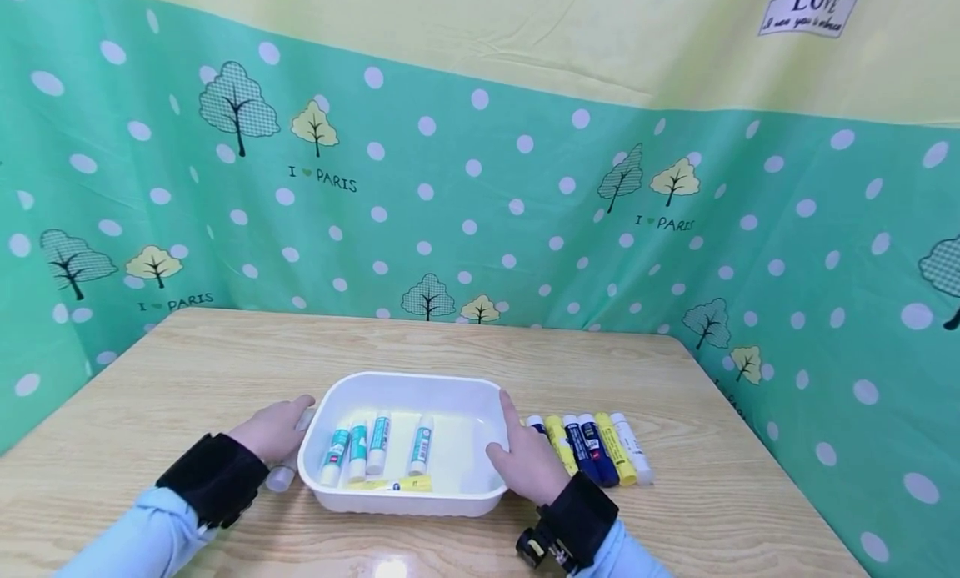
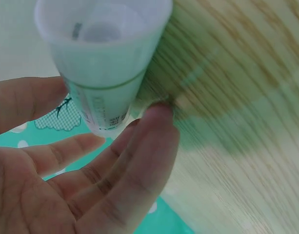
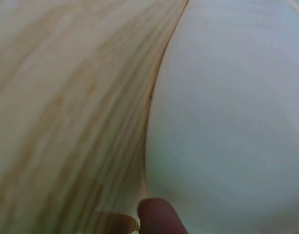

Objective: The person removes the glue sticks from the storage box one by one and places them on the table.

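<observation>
White tray [image 1: 408, 504] at lower centre of frame, glue sticks [image 1: 357, 451] inside, left hand [image 1: 270, 430] curled round translucent tube [image 1: 280, 479] at tray's left, right hand [image 1: 531, 463] touching right rim, thumb and index finger spread apart

You can pass along the far strip of the pale wood-grain tabletop [image 1: 420, 344], behind the white rectangular plastic tray [image 1: 408, 505], or across the wood at lower centre; the tray's raised walls block a low crossing between. From above, you can drop into its right side; turquoise-and-white glue sticks [image 1: 359, 444] and a yellow stick [image 1: 414, 484] crowd its left and near parts. Your left hand [image 1: 268, 430] and a translucent plastic tube [image 1: 281, 479] obstruct its left flank. Your right hand [image 1: 534, 463] and a row of navy, yellow and white sticks [image 1: 598, 449] bar its right.
</observation>
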A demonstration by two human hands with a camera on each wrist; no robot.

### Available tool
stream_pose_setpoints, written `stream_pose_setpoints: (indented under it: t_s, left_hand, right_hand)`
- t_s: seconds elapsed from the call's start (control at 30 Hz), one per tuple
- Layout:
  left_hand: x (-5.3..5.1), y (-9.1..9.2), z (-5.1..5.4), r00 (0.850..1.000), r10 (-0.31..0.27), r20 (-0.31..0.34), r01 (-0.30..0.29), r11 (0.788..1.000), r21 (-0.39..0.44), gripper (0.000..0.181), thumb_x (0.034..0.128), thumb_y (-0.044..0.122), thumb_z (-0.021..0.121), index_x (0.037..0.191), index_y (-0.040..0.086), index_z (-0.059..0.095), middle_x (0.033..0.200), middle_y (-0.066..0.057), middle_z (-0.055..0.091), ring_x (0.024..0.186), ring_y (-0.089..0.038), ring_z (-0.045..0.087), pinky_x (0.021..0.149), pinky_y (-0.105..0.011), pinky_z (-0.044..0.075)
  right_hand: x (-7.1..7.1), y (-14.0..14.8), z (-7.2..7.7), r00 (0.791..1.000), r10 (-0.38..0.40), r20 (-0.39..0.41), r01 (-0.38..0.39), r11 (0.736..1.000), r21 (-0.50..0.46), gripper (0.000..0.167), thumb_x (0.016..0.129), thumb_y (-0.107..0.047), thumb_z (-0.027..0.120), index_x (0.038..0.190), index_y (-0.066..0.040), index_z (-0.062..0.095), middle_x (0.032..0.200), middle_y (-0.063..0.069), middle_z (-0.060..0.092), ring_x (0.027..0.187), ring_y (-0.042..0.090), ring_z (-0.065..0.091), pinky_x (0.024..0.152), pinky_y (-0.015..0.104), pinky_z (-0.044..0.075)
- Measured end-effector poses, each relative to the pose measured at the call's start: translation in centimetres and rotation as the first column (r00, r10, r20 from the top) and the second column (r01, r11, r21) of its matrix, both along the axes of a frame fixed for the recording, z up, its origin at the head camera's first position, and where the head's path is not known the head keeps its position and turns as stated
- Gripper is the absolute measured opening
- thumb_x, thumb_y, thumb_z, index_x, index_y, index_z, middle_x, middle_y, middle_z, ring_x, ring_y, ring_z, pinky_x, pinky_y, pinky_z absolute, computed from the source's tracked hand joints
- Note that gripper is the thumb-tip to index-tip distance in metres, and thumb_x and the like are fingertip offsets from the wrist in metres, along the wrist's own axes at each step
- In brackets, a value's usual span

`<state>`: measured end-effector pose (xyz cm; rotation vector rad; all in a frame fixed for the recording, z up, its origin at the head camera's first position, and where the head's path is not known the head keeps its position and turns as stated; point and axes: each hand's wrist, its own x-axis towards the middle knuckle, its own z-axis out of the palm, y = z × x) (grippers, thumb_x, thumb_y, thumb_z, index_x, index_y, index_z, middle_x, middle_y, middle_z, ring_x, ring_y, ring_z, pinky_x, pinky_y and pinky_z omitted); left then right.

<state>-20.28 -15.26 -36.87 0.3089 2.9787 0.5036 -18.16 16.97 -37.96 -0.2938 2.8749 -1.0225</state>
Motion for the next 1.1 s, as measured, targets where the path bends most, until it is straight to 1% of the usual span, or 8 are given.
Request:
stream_pose_setpoints:
  t_s: [0.2,0.33,0.47,0.6,0.7,0.87,1.0,1.1]
  left_hand:
    - [0.2,-0.4,0.3,1.0,0.018,-0.003,-0.018,0.999,0.029,0.048,0.0811,0.017,0.048,0.117,-0.013,0.039,0.101,-0.031,0.053,0.092,-0.039,0.053,0.078,-0.049,0.042]
    - [0.4,-0.7,0.2,0.995,0.038,-0.095,-0.036,0.999,0.028,0.051,0.0824,0.019,0.047,0.121,-0.012,0.036,0.11,-0.033,0.047,0.1,-0.044,0.047,0.081,-0.053,0.038]
    - [0.3,-0.9,0.1,0.974,0.073,-0.213,-0.063,0.997,0.052,0.065,0.0888,0.033,0.037,0.133,-0.009,0.015,0.134,-0.032,0.018,0.124,-0.046,0.015,0.091,-0.065,0.015]
    - [0.4,-0.7,0.5,0.954,0.094,-0.286,-0.077,0.995,0.068,0.076,0.0887,0.049,0.025,0.135,-0.003,-0.007,0.139,-0.024,-0.014,0.127,-0.036,-0.019,0.087,-0.07,-0.001]
    - [0.5,0.0,1.3,0.946,0.088,-0.311,-0.073,0.996,0.06,0.08,0.087,0.052,0.026,0.136,-0.001,-0.007,0.139,-0.021,-0.019,0.126,-0.033,-0.023,0.087,-0.07,-0.002]
    - [1.0,1.7,3.2,0.945,0.062,-0.322,-0.043,0.997,0.065,0.083,0.0847,0.054,0.032,0.137,0.001,-0.006,0.14,-0.017,-0.02,0.126,-0.032,-0.024,0.087,-0.07,-0.004]
    - [1.3,3.5,5.0,0.943,0.028,-0.333,-0.004,0.998,0.07,0.085,0.0834,0.056,0.033,0.137,0.004,-0.006,0.14,-0.015,-0.02,0.126,-0.029,-0.025,0.088,-0.069,-0.006]
    - [1.5,5.2,5.8,0.945,-0.007,-0.328,0.022,0.999,0.044,0.088,0.081,0.059,0.034,0.138,0.005,-0.005,0.141,-0.016,-0.016,0.128,-0.032,-0.02,0.089,-0.069,-0.005]
  right_hand:
    - [0.0,0.0,0.2,1.0,0.0,0.003,0.0,1.0,0.006,0.071,0.082,-0.02,0.045,0.139,-0.012,0.004,0.077,0.015,0.059,0.054,0.013,0.053,0.05,0.025,0.043]
    - [-0.1,-0.1,0.2,1.0,0.0,0.006,0.0,1.0,0.012,0.071,0.082,-0.021,0.045,0.139,-0.012,0.004,0.071,0.011,0.057,0.053,0.014,0.053,0.049,0.025,0.042]
    - [-0.2,0.0,0.2,1.0,0.0,-0.001,0.0,1.0,0.017,0.07,0.082,-0.021,0.045,0.139,-0.012,0.004,0.085,0.018,0.059,0.058,0.014,0.054,0.053,0.026,0.044]
    - [-0.2,0.0,0.2,1.0,-0.003,0.002,0.003,1.0,0.017,0.07,0.082,-0.021,0.045,0.139,-0.012,0.005,0.096,0.021,0.058,0.061,0.014,0.055,0.056,0.027,0.046]
    - [-0.2,0.0,0.2,1.0,-0.005,0.009,0.005,1.0,0.012,0.071,0.082,-0.021,0.045,0.139,-0.012,0.004,0.095,0.021,0.058,0.061,0.014,0.055,0.057,0.027,0.046]
    - [-0.1,-0.1,0.2,1.0,0.002,0.004,-0.002,1.0,0.009,0.07,0.082,-0.021,0.045,0.139,-0.01,0.005,0.101,0.024,0.057,0.063,0.014,0.055,0.058,0.028,0.046]
    - [-0.1,0.0,0.1,1.0,0.004,0.0,-0.004,1.0,0.006,0.07,0.082,-0.021,0.045,0.139,-0.009,0.005,0.109,0.025,0.053,0.067,0.015,0.057,0.061,0.03,0.048]
    - [0.0,0.0,0.0,1.0,0.001,0.006,-0.001,1.0,-0.005,0.07,0.082,-0.02,0.045,0.139,-0.011,0.004,0.113,0.026,0.051,0.07,0.016,0.057,0.062,0.03,0.048]
